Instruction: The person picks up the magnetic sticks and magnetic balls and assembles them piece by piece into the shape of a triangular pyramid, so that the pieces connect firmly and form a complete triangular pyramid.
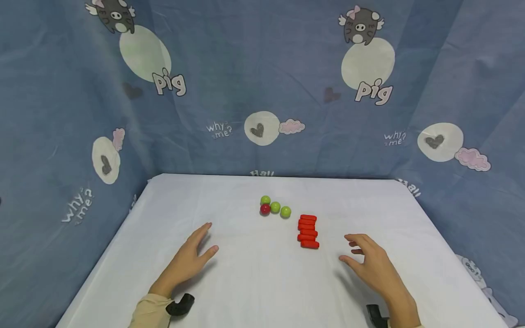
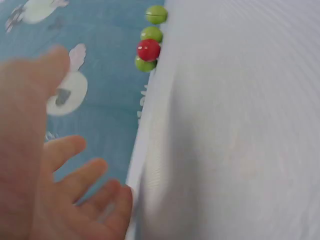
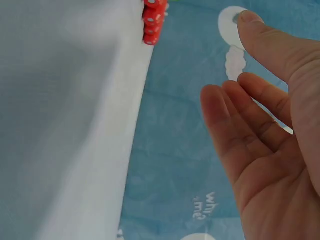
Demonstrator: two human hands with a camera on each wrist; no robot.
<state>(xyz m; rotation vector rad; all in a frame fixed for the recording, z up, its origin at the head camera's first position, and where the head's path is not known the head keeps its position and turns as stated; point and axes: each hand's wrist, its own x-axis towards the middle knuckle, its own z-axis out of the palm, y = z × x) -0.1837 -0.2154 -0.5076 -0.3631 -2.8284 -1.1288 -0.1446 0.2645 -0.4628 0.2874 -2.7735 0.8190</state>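
At the eight o'clock side of the bench [image 1: 262,282], with twelve taken as the far edge, the left hand [image 1: 186,262] is held clear of the surface. Its grip is set wide, the thumb parted from the fingers, and nothing is held.

Toward two o'clock from its fingertips, near twelve on the bench, three green balls [image 1: 275,207] and one red ball [image 1: 265,209] are grouped. The red ball is placed at the six o'clock side of the leftmost green one; the other two green ones are strung out toward four o'clock.

Farther right, the red sticks [image 1: 309,233] are laid side by side in a column between twelve and six, their ends slightly uneven. At the bench's four o'clock the right hand [image 1: 374,262] is held, also raised, its grip wide and unfilled; the red sticks are found at about ten o'clock from it, untouched.

For a clean pick-up, sticks would probably be best taken singly from the column's free six o'clock end, by a light pinch, so that neighbours are not dragged. Balls could easily be set rolling, so they would best be approached from above, with opposite sides met together.
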